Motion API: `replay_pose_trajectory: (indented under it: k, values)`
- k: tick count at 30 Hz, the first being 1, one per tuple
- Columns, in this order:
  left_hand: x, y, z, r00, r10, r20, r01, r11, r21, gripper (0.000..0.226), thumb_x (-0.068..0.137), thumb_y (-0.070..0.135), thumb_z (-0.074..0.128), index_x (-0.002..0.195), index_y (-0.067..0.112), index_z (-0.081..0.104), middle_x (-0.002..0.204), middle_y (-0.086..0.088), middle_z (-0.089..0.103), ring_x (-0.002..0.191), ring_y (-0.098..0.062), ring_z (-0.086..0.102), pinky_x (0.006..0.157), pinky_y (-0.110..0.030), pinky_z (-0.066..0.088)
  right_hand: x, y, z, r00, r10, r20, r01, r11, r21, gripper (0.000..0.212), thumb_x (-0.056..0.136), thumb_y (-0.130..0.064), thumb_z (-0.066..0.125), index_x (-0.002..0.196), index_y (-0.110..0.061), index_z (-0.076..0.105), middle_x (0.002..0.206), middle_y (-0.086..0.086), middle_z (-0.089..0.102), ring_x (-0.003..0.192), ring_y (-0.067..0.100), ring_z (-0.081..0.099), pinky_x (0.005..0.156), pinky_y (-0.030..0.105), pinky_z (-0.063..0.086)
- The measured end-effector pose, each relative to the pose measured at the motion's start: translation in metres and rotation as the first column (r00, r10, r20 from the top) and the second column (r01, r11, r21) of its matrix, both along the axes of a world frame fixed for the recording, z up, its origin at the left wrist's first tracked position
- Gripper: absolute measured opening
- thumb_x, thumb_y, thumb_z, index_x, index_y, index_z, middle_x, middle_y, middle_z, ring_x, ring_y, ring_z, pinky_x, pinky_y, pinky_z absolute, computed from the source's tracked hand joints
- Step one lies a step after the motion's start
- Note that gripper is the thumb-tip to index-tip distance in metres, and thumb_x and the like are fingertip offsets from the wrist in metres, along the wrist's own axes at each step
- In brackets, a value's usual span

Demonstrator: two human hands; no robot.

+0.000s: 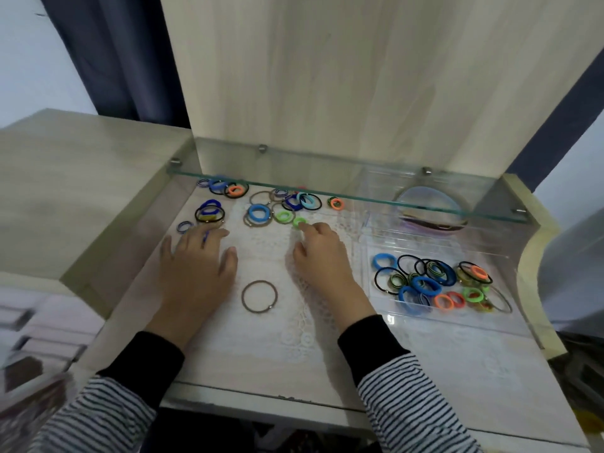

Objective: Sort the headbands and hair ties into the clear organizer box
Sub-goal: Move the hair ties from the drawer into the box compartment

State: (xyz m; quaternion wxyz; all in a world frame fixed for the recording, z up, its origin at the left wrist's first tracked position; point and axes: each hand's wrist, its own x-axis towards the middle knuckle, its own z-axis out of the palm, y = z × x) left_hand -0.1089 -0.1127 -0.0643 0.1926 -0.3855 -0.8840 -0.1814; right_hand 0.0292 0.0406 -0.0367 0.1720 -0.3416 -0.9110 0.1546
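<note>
A dark curtain [108, 53] is hanging at the far left, beside the pale wooden panel [359, 76] rising behind the tabletop [130, 289]. Small heaps of loose hair ties [209, 212] are lying on the tabletop's left side under the front edge of a glass shelf [343, 194] – blue, black, yellow and orange ones.

Just before them the left hand [196, 256] is lying palm down, fingers spread and nearly straight, grasping nothing that can be made out. A sliver of blue is showing between two of its fingers, and what it belongs to cannot be told.

Between the two hands a brown hair tie [259, 296] is lying alone on the white lace cloth [271, 338].

The right hand [322, 253] is reaching forward with its index fingertip touching a small green hair tie [299, 222], which is lying flat at the edge of a middle heap of ties [281, 204]; the hand is not gripping it.

To the right the clear organizer box [434, 245] is standing on the tabletop – its near compartment is holding sorted hair ties [434, 279] in many colours, and its far compartment, partly under the glass shelf, is holding curved headbands [431, 223].
</note>
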Motion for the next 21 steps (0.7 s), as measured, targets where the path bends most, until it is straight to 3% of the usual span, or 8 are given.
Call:
replay_pose_trajectory:
  k: [8, 13, 21]
  values:
    - [-0.003, -0.011, 0.002, 0.997, 0.043, 0.072, -0.048, 0.996, 0.081, 0.035, 0.077, 0.041, 0.045, 0.101, 0.019, 0.060, 0.107, -0.004, 0.062, 0.098, -0.029, 0.061, 0.089, -0.048, 0.047, -0.015, 0.007, -0.008, 0.992, -0.116, 0.048, 0.112, 0.990, 0.090, 0.036, 0.088, -0.024, 0.046, 0.123, -0.018, 0.054, 0.116, 0.008, 0.049, 0.106, 0.029, 0.043, 0.084, 0.038, 0.036]
    - [-0.001, -0.013, 0.000, 0.998, 0.054, 0.037, -0.056, 0.995, 0.082, 0.026, 0.077, 0.036, 0.047, 0.093, 0.020, 0.059, 0.114, -0.006, 0.059, 0.110, -0.029, 0.057, 0.090, -0.048, 0.044, -0.016, 0.007, -0.011, 0.990, -0.140, 0.021, 0.137, 0.985, 0.109, 0.032, 0.087, -0.025, 0.048, 0.116, -0.018, 0.058, 0.114, 0.007, 0.049, 0.104, 0.028, 0.042, 0.081, 0.036, 0.034]
    - [-0.003, -0.013, -0.001, 0.985, 0.175, 0.002, -0.175, 0.984, -0.022, 0.036, 0.076, 0.043, 0.041, 0.092, 0.020, 0.065, 0.119, -0.006, 0.060, 0.109, -0.029, 0.056, 0.100, -0.049, 0.026, -0.015, 0.005, -0.016, 0.988, -0.146, -0.059, 0.152, 0.981, 0.124, 0.024, 0.087, -0.025, 0.052, 0.108, -0.016, 0.060, 0.109, 0.006, 0.052, 0.098, 0.026, 0.044, 0.077, 0.035, 0.030]
